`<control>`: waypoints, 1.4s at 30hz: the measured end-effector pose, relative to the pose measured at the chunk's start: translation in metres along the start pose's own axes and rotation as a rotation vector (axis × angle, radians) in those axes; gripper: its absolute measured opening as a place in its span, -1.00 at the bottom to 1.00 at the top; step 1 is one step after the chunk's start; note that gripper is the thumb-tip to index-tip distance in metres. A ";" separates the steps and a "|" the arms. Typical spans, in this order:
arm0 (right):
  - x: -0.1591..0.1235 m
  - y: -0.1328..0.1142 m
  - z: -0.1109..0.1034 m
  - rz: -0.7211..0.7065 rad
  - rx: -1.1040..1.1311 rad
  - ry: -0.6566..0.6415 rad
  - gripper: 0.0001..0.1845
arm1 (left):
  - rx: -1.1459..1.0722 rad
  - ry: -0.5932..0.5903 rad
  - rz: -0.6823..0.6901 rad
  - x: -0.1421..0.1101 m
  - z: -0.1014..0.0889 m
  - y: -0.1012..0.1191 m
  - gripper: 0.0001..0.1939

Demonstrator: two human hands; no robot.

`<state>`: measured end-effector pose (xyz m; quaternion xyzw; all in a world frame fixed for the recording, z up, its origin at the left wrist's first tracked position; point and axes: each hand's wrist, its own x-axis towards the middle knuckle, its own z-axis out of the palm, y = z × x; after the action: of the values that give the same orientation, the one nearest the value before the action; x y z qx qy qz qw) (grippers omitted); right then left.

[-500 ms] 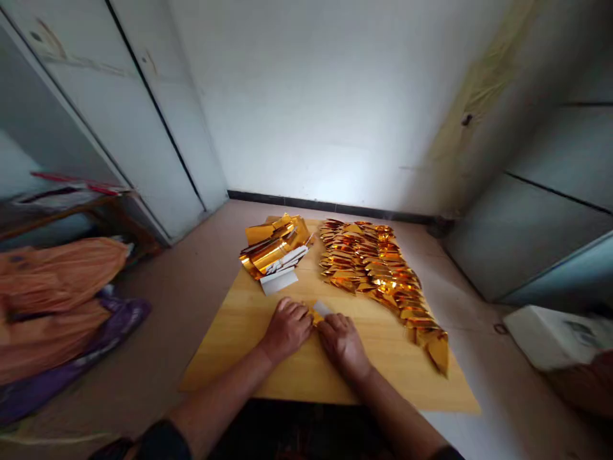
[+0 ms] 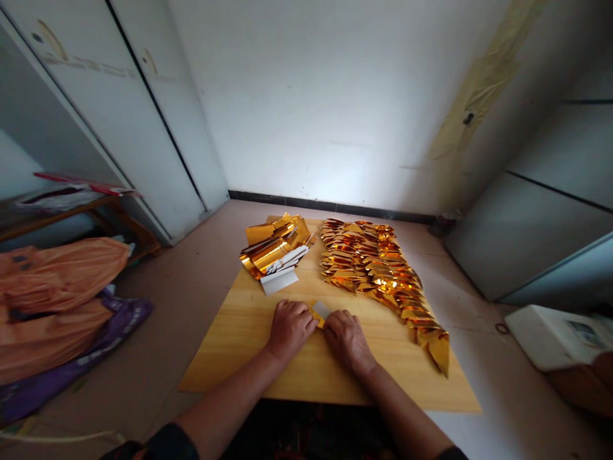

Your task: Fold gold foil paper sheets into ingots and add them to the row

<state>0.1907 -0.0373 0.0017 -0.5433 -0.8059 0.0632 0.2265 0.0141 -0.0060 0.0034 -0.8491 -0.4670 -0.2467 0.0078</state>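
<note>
Between my hands lies a small sheet of gold foil paper, partly folded, with its pale back showing at the top. My left hand pinches its left side with curled fingers. On its right side my right hand presses, fingers bent and closed on it. Both hands rest low over the wooden board, and they cover much of the sheet. Beyond my left hand is a loose pile of gold foil sheets, some with white backs up. Rows of folded gold paper pieces overlap along the right side.
A pale wall stands behind the board. Grey cabinets are at the left, with orange cloth and a purple bag below. At the right are a grey cabinet and a white box.
My hands have shifted slightly on the sheet, the right one a little to the right, and more gold shows between them. The pile and the folded rows stay as they were.
</note>
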 end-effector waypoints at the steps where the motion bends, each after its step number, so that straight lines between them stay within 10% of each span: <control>1: 0.002 0.000 0.000 0.009 -0.006 -0.001 -0.84 | 0.003 -0.010 -0.019 0.000 -0.001 0.002 -0.82; 26: -0.010 -0.004 0.001 -0.317 -0.144 0.033 -0.91 | -0.055 -0.063 -0.070 -0.004 -0.009 0.006 -0.94; 42: -0.009 -0.002 -0.003 -0.206 -0.153 -0.001 -0.89 | -0.094 -0.058 -0.027 -0.008 -0.012 0.003 -0.87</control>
<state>0.1931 -0.0471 0.0025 -0.4734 -0.8600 -0.0219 0.1891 0.0081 -0.0167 0.0112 -0.8489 -0.4664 -0.2437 -0.0487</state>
